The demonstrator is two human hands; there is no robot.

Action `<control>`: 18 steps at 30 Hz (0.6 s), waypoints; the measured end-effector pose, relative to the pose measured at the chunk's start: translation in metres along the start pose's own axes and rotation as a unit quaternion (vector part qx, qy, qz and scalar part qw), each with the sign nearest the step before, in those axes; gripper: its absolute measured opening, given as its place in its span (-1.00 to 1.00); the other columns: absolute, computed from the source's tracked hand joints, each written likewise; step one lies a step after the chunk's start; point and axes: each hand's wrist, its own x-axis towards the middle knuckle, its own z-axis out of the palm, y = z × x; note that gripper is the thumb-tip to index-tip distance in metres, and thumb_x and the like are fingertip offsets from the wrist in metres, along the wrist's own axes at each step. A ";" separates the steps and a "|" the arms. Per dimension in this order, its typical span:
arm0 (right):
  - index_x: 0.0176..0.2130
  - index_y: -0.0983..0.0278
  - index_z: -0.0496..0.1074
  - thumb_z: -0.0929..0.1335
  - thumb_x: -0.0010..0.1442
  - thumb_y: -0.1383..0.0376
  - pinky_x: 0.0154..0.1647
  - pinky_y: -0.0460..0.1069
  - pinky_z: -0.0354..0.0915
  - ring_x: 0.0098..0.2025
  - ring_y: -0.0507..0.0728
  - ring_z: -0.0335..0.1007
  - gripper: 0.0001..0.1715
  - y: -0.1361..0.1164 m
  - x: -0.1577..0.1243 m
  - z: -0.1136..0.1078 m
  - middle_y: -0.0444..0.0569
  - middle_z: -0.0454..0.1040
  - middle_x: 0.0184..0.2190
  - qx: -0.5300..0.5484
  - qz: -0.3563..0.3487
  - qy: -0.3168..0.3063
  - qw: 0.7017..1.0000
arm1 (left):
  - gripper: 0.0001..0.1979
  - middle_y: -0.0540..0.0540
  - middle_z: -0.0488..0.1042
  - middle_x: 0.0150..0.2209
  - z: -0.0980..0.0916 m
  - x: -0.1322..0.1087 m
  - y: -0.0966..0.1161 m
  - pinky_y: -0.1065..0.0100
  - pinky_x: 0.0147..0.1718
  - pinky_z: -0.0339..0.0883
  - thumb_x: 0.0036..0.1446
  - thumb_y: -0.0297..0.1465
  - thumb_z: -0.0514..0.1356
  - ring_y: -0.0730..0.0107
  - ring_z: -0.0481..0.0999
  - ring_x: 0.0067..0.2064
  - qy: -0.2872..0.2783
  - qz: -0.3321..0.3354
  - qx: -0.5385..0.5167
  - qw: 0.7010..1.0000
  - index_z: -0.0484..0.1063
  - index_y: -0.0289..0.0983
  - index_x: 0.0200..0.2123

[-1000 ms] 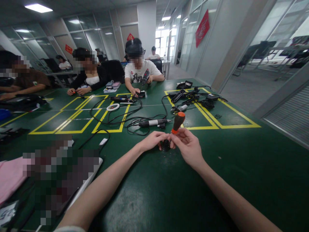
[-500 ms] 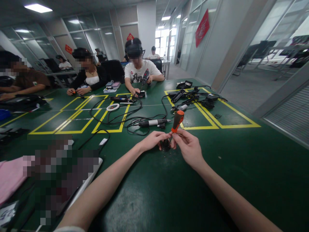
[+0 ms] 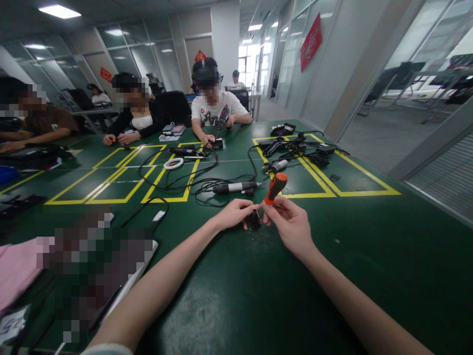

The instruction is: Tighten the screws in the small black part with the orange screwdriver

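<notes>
My right hand pinches the lower shaft of a screwdriver with an orange and black handle, which stands tilted up and to the right. Its tip points down into a small round black part resting on the green table. My left hand closes its fingertips on the left side of that black part. Both hands meet just in front of a yellow taped square.
A grey power tool with looping black cables lies just beyond my hands. More tools and adapters sit at the back right. Three people sit across the table. A pink cloth lies at the near left.
The screwdriver handle has tipped slightly more to the right and my right hand's fingers have shifted on the shaft. My left hand stays on the black part.
</notes>
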 end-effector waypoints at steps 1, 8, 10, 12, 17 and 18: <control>-0.35 0.23 0.52 0.56 0.07 0.00 -0.54 -0.03 0.42 -0.58 0.05 0.38 -0.61 -0.001 0.000 0.000 -0.17 0.44 -0.60 -0.004 -0.004 -0.004 1.000 | -0.31 -0.04 0.48 -0.48 0.000 0.000 0.000 0.48 -0.63 0.37 -0.06 0.24 0.31 0.53 0.45 -0.56 0.001 0.000 0.004 1.000 0.39 -0.35 -0.43; -0.35 0.24 0.53 0.49 0.18 0.00 -0.53 -0.02 0.41 -0.58 0.05 0.37 -0.64 -0.001 0.000 -0.001 -0.16 0.42 -0.60 -0.012 -0.013 -0.017 1.000 | -0.31 -0.06 0.49 -0.47 0.001 -0.001 0.001 0.49 -0.64 0.37 -0.04 0.24 0.29 0.54 0.46 -0.55 0.004 0.003 0.010 1.000 0.40 -0.36 -0.44; -0.29 0.24 0.52 0.50 0.17 0.00 -0.54 -0.02 0.42 -0.57 0.05 0.39 -0.64 0.001 0.000 -0.001 -0.14 0.47 -0.57 0.000 -0.011 -0.009 1.000 | -0.32 -0.05 0.48 -0.47 0.000 -0.001 0.000 0.50 -0.63 0.37 -0.01 0.23 0.28 0.55 0.45 -0.55 0.003 0.005 0.013 1.000 0.40 -0.36 -0.44; -0.26 0.23 0.49 0.51 0.17 0.00 -0.54 -0.02 0.43 -0.57 0.05 0.41 -0.62 0.002 0.001 -0.001 -0.12 0.51 -0.53 0.010 -0.013 -0.003 1.000 | -0.32 -0.05 0.48 -0.47 0.000 -0.001 -0.002 0.50 -0.63 0.36 0.00 0.23 0.27 0.55 0.45 -0.55 0.001 0.007 0.013 1.000 0.39 -0.36 -0.44; -0.29 0.24 0.46 0.50 0.18 -0.05 -0.53 -0.03 0.47 -0.57 0.05 0.44 -0.57 0.003 0.001 -0.001 -0.12 0.52 -0.55 0.017 -0.015 -0.013 1.000 | -0.34 -0.08 0.51 -0.44 -0.002 -0.001 -0.003 0.53 -0.61 0.36 0.06 0.21 0.25 0.56 0.46 -0.53 -0.015 0.010 0.012 1.000 0.38 -0.36 -0.43; -0.30 0.25 0.46 0.50 0.17 -0.06 -0.52 -0.02 0.48 -0.56 0.06 0.46 -0.56 0.002 0.000 -0.001 -0.11 0.53 -0.54 0.019 -0.013 -0.016 1.000 | -0.35 -0.08 0.51 -0.43 -0.002 -0.001 -0.003 0.53 -0.61 0.36 0.08 0.20 0.24 0.56 0.46 -0.52 -0.019 0.010 0.013 1.000 0.39 -0.36 -0.43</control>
